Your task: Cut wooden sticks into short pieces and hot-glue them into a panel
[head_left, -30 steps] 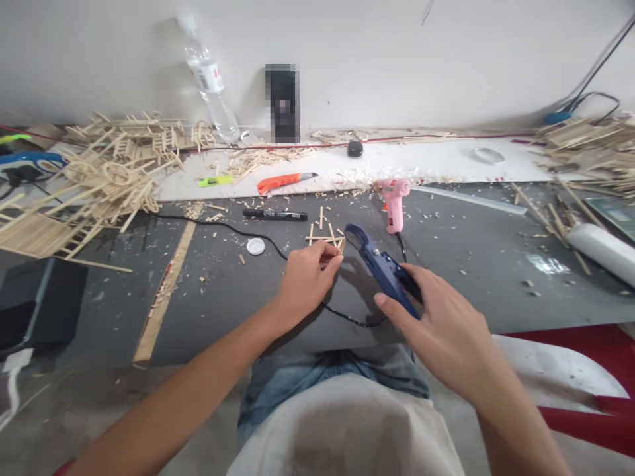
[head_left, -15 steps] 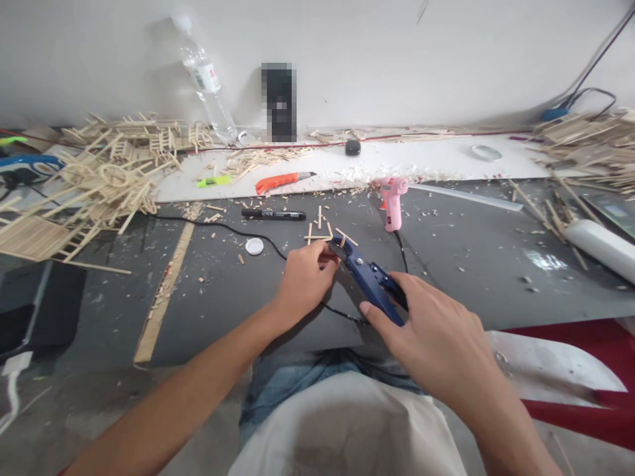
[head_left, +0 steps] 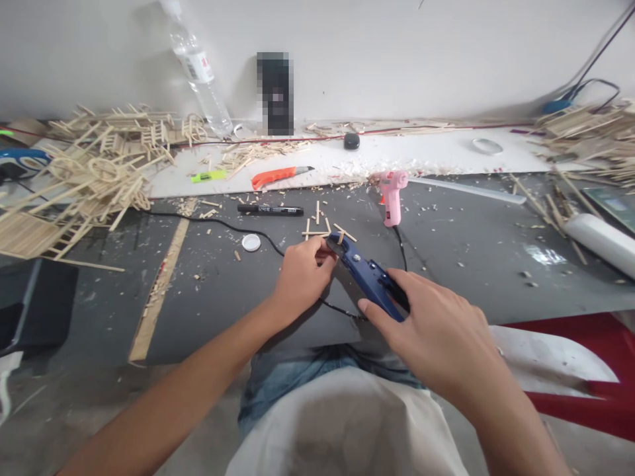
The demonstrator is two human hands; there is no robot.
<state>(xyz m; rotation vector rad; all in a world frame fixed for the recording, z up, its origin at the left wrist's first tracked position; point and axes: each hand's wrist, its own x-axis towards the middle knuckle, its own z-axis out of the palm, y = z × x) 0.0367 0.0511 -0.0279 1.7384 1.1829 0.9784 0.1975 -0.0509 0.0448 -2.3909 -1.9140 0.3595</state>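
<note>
My right hand [head_left: 436,330] is wrapped round the handles of blue hand shears [head_left: 366,272], whose jaws point away from me and to the left. At the jaws, my left hand [head_left: 303,270] is closed in a pinch on a thin wooden stick [head_left: 340,237]. A short end of this stick shows at the blade; my fingers hide the rest. Several short cut sticks [head_left: 317,211] lie on the grey table [head_left: 238,297] just beyond the jaws. To their right a pink glue gun [head_left: 393,198] stands with its cord running towards me.
A black marker [head_left: 270,210], a white cap [head_left: 251,242] and an orange utility knife [head_left: 280,177] lie further back. Piled stick models [head_left: 109,152] fill the left. A clear bottle [head_left: 201,73] leans on the wall. A black cable [head_left: 223,228] crosses under my hands.
The view has shifted slightly, so the table things sit a little higher and further left. Both hands keep the same grip, with the shears' jaws still at my left fingertips.
</note>
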